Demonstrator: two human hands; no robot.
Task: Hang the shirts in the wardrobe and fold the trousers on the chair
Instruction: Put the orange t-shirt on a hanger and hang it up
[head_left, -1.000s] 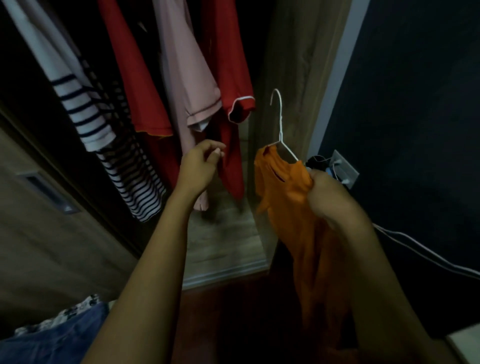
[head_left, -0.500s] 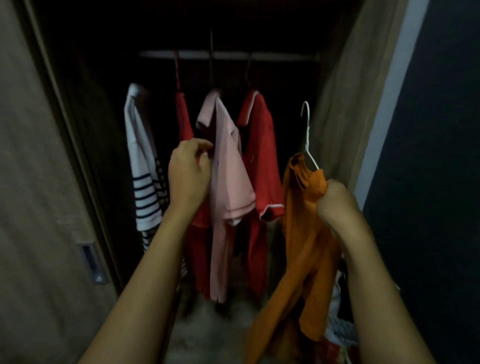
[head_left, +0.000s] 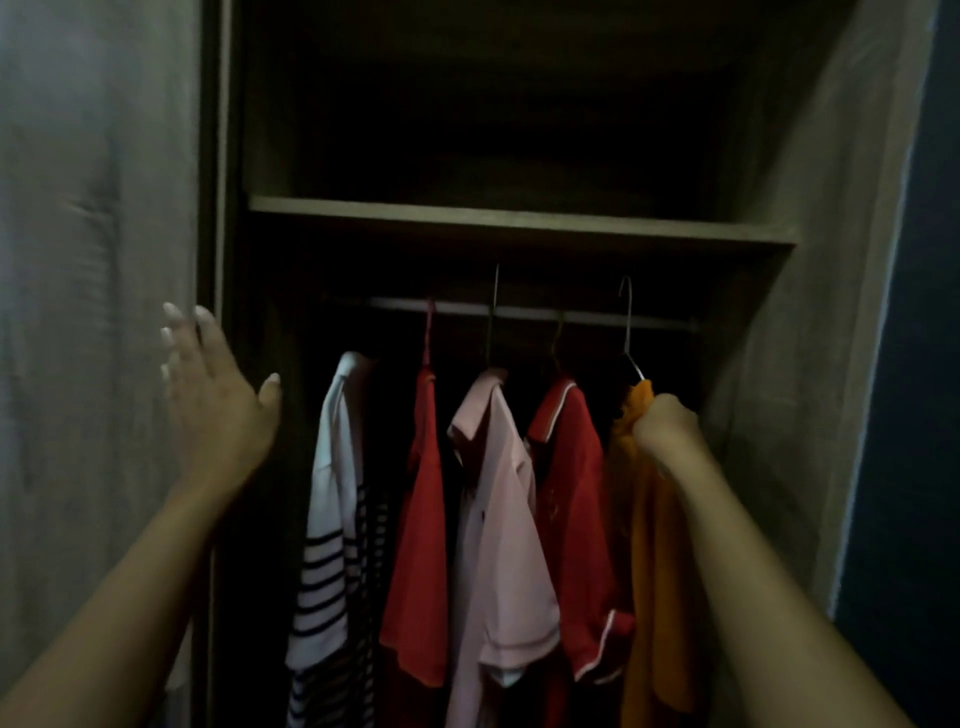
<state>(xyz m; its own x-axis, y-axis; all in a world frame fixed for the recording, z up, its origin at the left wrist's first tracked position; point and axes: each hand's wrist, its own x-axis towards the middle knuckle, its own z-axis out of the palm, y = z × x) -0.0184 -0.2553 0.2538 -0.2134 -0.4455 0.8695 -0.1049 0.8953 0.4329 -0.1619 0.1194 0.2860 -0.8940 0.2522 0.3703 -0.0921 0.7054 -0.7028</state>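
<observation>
My right hand (head_left: 667, 431) grips the shoulder of an orange shirt (head_left: 649, 597) on a white wire hanger (head_left: 627, 332), held up at the right end of the wardrobe rail (head_left: 524, 313). The hanger's hook reaches just above the rail; whether it rests on the rail I cannot tell. My left hand (head_left: 215, 400) is spread open by the left door edge, holding nothing. On the rail hang a white striped shirt (head_left: 332, 519), a red shirt (head_left: 423, 545), a pink shirt (head_left: 504, 545) and a red polo shirt (head_left: 571, 509).
A wooden shelf (head_left: 519, 221) runs across above the rail, with a dark compartment over it. The sliding door (head_left: 93, 312) stands at left. The wardrobe's right wall (head_left: 810, 338) is close beside the orange shirt, with a dark blue wall (head_left: 924, 364) beyond.
The view has tilted up to the rail and shelf. My right hand has raised the orange shirt up to the rail's right end. My left hand left the hanging shirts, moved left and spread open.
</observation>
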